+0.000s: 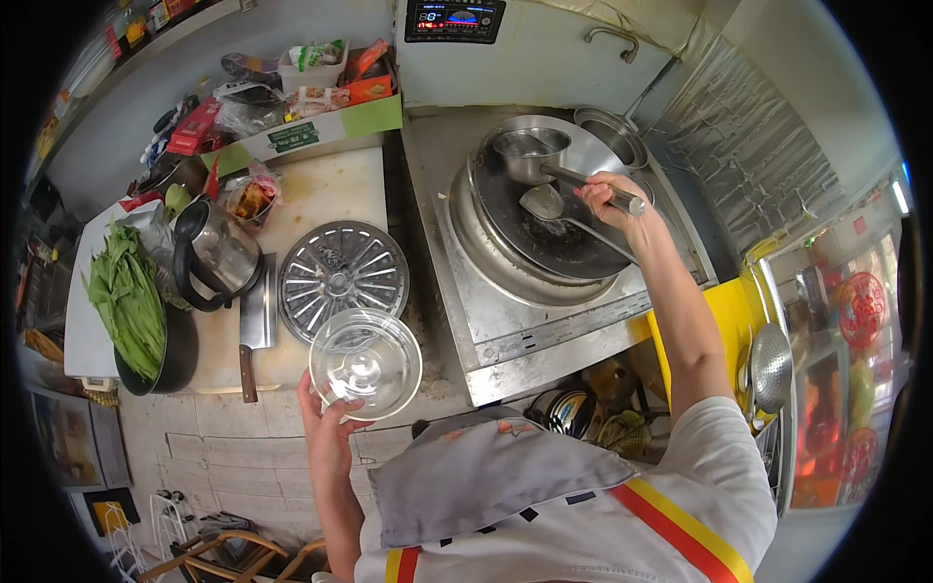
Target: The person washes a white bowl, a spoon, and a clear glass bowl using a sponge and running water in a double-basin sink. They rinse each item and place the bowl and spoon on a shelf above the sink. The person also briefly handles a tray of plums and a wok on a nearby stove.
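Note:
My left hand (332, 414) grips the near rim of a clear glass bowl (366, 364), with nothing plain to see inside. The bowl is held in front of a cutting board (342, 178) and overlaps a round slotted metal plate (342, 270) in the view. Around the handle of a metal saucepan (528, 166) my right hand (612, 198) is closed. That pan is above the far left part of a dark wok (576, 248) on the stove. A metal spatula (545, 202) rests in the wok, its handle passing below my right wrist.
A cleaver (259, 317) lies beside an electric kettle (219, 251). Leafy greens (127, 306) stick out of a black pot (175, 350) at the board's left edge. Behind are a box of packets (335, 124) and a bowl of food (254, 200). A strainer (771, 368) hangs at right.

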